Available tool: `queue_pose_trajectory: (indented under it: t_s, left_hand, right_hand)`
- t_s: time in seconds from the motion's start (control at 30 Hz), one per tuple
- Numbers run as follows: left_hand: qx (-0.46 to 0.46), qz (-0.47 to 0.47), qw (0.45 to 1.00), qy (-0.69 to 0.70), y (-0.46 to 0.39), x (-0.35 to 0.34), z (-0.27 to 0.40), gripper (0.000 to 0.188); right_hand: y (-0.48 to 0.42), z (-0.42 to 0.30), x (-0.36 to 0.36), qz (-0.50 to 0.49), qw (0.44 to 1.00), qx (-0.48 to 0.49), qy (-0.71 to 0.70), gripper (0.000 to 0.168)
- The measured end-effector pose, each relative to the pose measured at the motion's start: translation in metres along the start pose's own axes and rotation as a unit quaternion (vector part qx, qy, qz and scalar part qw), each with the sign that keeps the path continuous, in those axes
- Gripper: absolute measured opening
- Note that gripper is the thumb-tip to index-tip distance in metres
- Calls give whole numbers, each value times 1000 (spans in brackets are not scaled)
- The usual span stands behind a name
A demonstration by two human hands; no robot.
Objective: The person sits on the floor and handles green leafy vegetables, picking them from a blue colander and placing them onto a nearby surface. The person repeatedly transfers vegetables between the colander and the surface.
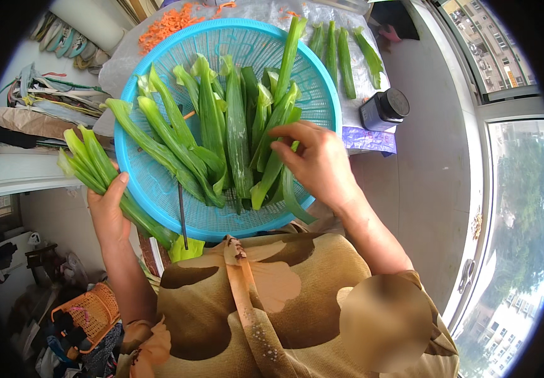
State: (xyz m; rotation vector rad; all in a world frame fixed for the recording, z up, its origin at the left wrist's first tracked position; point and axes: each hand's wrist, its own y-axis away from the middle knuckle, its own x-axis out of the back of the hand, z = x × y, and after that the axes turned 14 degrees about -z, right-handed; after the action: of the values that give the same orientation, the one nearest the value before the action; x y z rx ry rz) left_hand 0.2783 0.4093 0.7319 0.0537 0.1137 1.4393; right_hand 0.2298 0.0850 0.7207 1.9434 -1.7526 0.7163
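A round blue plastic mesh basket (234, 227) sits in front of me, holding several long green leaves (236, 127) that look like leek or large scallion leaves, laid mostly lengthwise. At its left rim, my left hand (111, 212) grips a bundle of similar leaves (94, 160), pale ends up, lower ends reaching past the rim. My right hand (314, 156) is over the basket's right side, thumb and forefinger curled close together at the leaves; whether they pinch one is unclear. A thin dark stick (183, 217) crosses the near left rim.
Behind the basket, a plastic-covered table (262, 8) bears orange shreds (165, 28), several more leaves (345, 64) and a black-lidded jar (385, 109) at its right edge. A window (513, 212) is at right. Shoes (64, 40) and bundled cords (59, 97) are at left, an orange basket (87, 312) lower left.
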Motion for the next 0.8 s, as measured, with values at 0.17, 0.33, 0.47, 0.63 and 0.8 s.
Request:
queue_pose_trajectory:
  t_s: [0.17,0.33,0.47,0.63,0.8]
  left_hand:
    - [-4,1,1000,2,1,-2,0,25]
    - [-5,5,1000,2,2,-1,-3,27]
    - [-1,4,1000,12,-1,1,-6,26]
    - [-1,-15,1000,14,-4,3,-6,25]
    - [33,-2,998,52,1,6,-3,27]
  right_hand:
    - [-29,-14,-20,-98,975,-41,196,28]
    - [-48,-28,-30,-164,950,-102,245,36]
    - [-48,-12,-30,-104,978,-120,138,28]
    - [-39,16,-10,-86,956,-47,-275,11]
    - [-28,12,52,59,902,-9,-428,11]
